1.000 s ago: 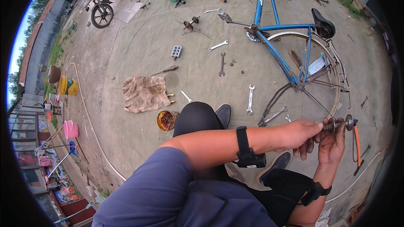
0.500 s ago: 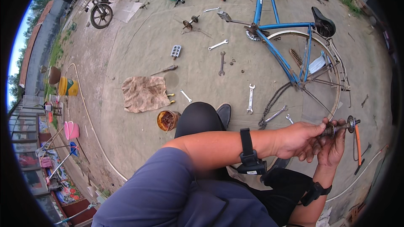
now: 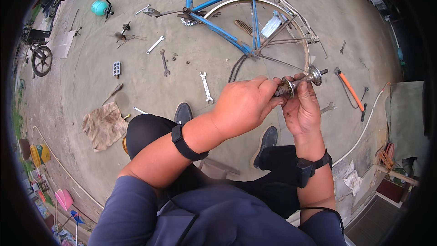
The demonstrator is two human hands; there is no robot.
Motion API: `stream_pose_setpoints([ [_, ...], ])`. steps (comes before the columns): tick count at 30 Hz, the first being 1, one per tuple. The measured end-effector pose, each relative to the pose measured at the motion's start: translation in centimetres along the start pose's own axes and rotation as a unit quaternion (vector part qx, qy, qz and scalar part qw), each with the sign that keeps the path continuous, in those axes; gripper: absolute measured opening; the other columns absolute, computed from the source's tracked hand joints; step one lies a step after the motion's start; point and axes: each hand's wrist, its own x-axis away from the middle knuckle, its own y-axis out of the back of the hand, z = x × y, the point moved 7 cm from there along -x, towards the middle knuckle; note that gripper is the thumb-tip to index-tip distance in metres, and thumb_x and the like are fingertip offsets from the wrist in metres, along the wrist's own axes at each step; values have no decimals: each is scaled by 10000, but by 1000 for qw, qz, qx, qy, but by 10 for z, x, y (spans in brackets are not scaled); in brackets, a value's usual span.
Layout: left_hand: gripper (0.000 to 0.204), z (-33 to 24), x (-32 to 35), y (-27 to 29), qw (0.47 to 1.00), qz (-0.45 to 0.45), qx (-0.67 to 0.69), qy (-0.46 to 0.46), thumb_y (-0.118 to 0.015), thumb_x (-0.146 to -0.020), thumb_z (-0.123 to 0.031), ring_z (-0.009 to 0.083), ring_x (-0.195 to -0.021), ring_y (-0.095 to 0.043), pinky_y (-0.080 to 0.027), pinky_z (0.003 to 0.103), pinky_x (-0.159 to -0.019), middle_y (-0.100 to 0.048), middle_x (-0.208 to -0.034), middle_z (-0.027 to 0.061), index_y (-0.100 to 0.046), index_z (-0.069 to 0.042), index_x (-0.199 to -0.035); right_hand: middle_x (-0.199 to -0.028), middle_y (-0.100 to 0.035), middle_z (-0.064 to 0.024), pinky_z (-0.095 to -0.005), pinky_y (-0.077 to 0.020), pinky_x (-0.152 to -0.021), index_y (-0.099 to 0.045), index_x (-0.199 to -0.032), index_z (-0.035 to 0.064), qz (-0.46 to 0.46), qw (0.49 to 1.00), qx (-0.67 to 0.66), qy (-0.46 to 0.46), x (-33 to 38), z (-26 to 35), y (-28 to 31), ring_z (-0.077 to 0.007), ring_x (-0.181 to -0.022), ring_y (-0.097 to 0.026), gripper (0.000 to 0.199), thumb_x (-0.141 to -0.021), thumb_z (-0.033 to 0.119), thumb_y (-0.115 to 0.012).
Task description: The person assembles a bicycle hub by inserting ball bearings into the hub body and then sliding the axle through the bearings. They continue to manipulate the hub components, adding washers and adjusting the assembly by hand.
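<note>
A metal wheel hub (image 3: pixel 301 80) with an axle sticking out at its far end is held up in front of me. My right hand (image 3: pixel 301 109) grips it from below, fingers wrapped around its middle. My left hand (image 3: pixel 243 105) pinches the hub's near end with thumb and fingertips. Both wrists wear black bands. Beyond the hands a blue bicycle (image 3: pixel 232 13) lies on the concrete, its rear wheel rim just behind the hub.
Wrenches (image 3: pixel 205 86) (image 3: pixel 155 44), a pedal (image 3: pixel 117 69), small nuts and a rag (image 3: pixel 104 125) lie scattered on the concrete to the left. An orange-handled tool (image 3: pixel 350 91) and a white hose (image 3: pixel 368 123) lie to the right. My black shoes (image 3: pixel 183 113) rest below the hands.
The view has swung so the hands and hub now sit nearer the middle and higher. Both hands have kept their hold on the hub, the left hand's fingers shifting on its near end.
</note>
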Motion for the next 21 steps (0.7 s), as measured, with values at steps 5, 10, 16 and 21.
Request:
stream_pose_setpoints([
  [5, 309, 14, 8, -12, 983, 51, 137, 112, -668, -1019, -332, 229, -681, -693, -517, 351, -560, -662, -812, 109, -623, -34, -1085, -1166, -692, -91, -484, -517, -1003, -607, -1181, 97, -2, 1000, -19, -12, -3, -1, 3, -332, -1188, -661, 351, -959, 325, -754],
  [10, 532, 19, 24, -45, 686, 179, 613, 349, -430, -1104, -500, 193, -613, -673, -487, 244, -513, -664, -822, 83, -626, -6, -1083, -1167, -702, -90, -449, -548, -958, -622, -1188, 99, 19, 999, -30, -15, -3, 4, 4, -313, -1182, -673, 333, -969, 322, -738],
  [16, 440, 19, 20, -44, 711, 155, 597, 337, -491, -1101, -424, 174, -618, -678, -489, 244, -507, -666, -811, 74, -627, -6, -1078, -1220, -723, -139, -405, -605, -791, -613, -1263, 116, 53, 998, -38, -18, -4, -4, 11, -298, -1126, -697, 283, -1068, 317, -577],
  [21, 335, 19, 5, -24, 925, 122, 288, 218, -648, -1030, -334, 223, -632, -700, -529, 358, -570, -679, -825, 117, -633, -6, -1096, -1170, -721, -87, -439, -562, -920, -628, -1201, 117, 11, 999, -34, -19, -3, -4, 8, -299, -1157, -688, 270, -1015, 308, -670],
])
